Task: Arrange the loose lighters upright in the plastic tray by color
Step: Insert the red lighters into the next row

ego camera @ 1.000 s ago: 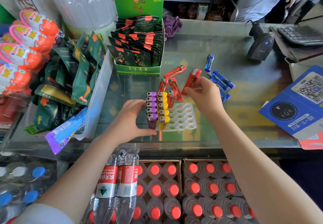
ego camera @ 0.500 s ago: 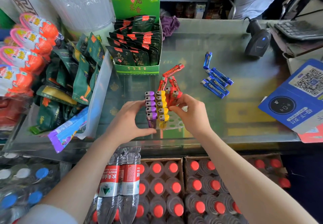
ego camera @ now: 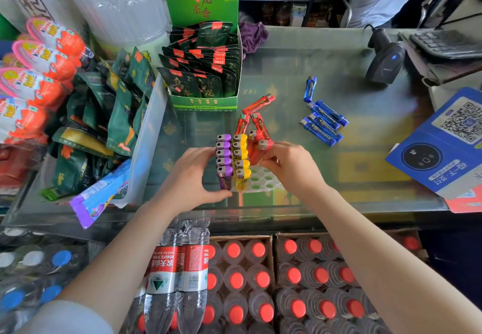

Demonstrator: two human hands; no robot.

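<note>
The glass counter (ego camera: pixel 300 72) carried everything, with a green display box of tea packets (ego camera: pixel 206 72) at its far left and a blue QR payment stand (ego camera: pixel 443 145) at its right edge. Near the front edge sat the white plastic tray (ego camera: pixel 263 181), its empty round sockets showing between the two hands. The left hand (ego camera: pixel 193 177) curled around the tray's left side, thumb along the near edge and fingers against the row of purple lighters (ego camera: pixel 223 159), which stood upright in the leftmost column. Just beside them stood a row of yellow lighters (ego camera: pixel 241 161), also upright. The right hand (ego camera: pixel 289 169) lay at the tray's right, half closed, its fingertips pinched on a red lighter (ego camera: pixel 260 148) held tilted over the third column; whether that lighter was seated in a socket could not be told. Another red lighter stood just behind it. Beyond the tray, three loose red lighters (ego camera: pixel 258 104) lay flat on the counter, and well to the right a cluster of blue lighters (ego camera: pixel 323 122) lay flat too.
</note>
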